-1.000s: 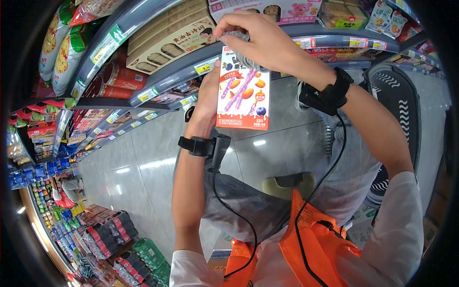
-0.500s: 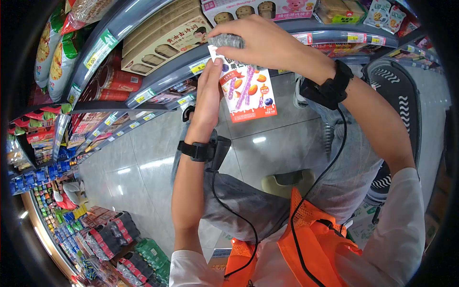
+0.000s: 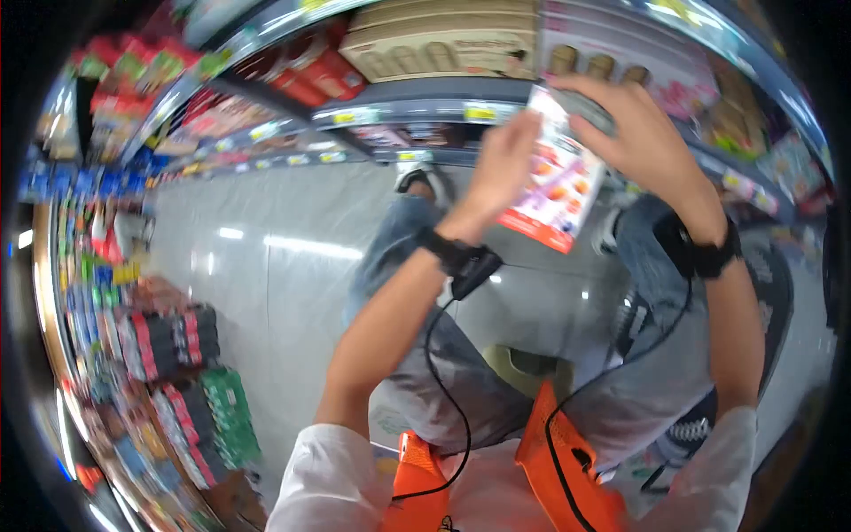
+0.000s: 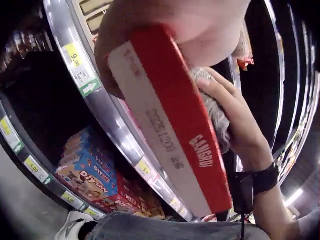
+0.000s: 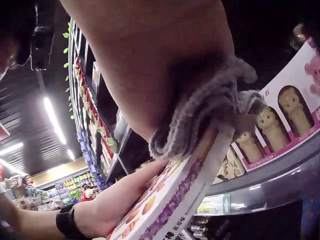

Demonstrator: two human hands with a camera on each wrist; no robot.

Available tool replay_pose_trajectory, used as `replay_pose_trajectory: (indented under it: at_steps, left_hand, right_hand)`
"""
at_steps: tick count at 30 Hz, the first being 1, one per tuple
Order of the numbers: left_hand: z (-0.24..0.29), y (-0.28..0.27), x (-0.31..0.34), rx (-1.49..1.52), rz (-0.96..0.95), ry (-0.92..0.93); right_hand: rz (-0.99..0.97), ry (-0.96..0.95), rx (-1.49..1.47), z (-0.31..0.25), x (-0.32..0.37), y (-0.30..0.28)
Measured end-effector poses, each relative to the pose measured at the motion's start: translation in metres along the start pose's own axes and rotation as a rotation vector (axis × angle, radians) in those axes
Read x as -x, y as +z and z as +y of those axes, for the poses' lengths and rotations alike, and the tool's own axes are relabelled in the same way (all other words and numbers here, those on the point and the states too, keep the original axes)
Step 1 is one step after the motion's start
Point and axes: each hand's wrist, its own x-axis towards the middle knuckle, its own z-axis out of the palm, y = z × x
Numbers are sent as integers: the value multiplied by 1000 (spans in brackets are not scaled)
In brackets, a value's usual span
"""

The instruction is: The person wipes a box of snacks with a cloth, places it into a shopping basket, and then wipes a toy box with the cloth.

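A white and red snack box [image 3: 560, 191] with purple sticks and almonds printed on it is held up, tilted, before the shelves. My left hand [image 3: 505, 168] grips it along its left side; in the left wrist view its red and white narrow side [image 4: 170, 120] faces the camera. Bunched in my right hand [image 3: 643, 133] is a grey cloth [image 3: 585, 113], which lies against the upper end of the box. The right wrist view shows this fuzzy cloth [image 5: 200, 110] under the right hand, over the box's top end.
Boxed biscuits [image 3: 443, 53] stand on the shelf behind the hands, beside a pink and white box [image 3: 620, 53]. The shelf edge [image 3: 425, 111] with price tags runs just beyond the box. Packs of bottles [image 3: 226, 417] stand at lower left. Below is grey tiled floor [image 3: 292, 293].
The head view has swung, so the shelves, hands and box appear shifted and turned. The right hand with the cloth has slid from the box's front toward its upper end, and the box has tilted.
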Motion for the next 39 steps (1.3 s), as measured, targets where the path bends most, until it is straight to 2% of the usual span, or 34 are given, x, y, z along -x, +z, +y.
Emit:
replay_pose_trajectory:
  at_steps: [1,3,4,8,11,14,16,20,22,24,27,34,38,39]
  left_hand:
    - [-4,6,-1,51,-12,-6]
    - [-13,13,-4,112,-29,27]
    - [-18,15,-6,124,-31,72]
    - [-12,7,-13,181,25,164]
    - [9,-6,-7,339,56,86]
    - [13,-7,-7,411,70,84]
    - [2,0,-11,380,121,136]
    - [-11,13,0,280,-81,101]
    - [-10,23,10,358,-56,-2]
    - [-16,27,6,405,-45,24]
    - [-17,20,-3,281,-47,59]
    - [9,7,-2,500,79,19]
    - [-1,9,-5,378,89,53]
    - [0,7,-3,211,94,100]
  right_hand:
    - [47,-60,-16,-1,1,5]
    - [-64,41,-66,-5,0,2]
    - [-32,14,-15,-8,1,0]
    - [-20,168,60,-25,-5,-13]
    - [78,106,126,-34,-7,-22]
    - [86,59,66,-33,-10,-24]
    - [28,108,21,-38,-12,-25]
    - [0,48,49,-40,-3,-9]
    - [-31,17,25,-40,-3,-2]
    - [-65,79,25,-43,-2,-4]
    - [-37,94,14,-42,-4,-7]
    - [25,100,44,-41,-6,-29]
    - [4,77,80,-33,-1,-29]
    - [14,55,113,-29,1,-25]
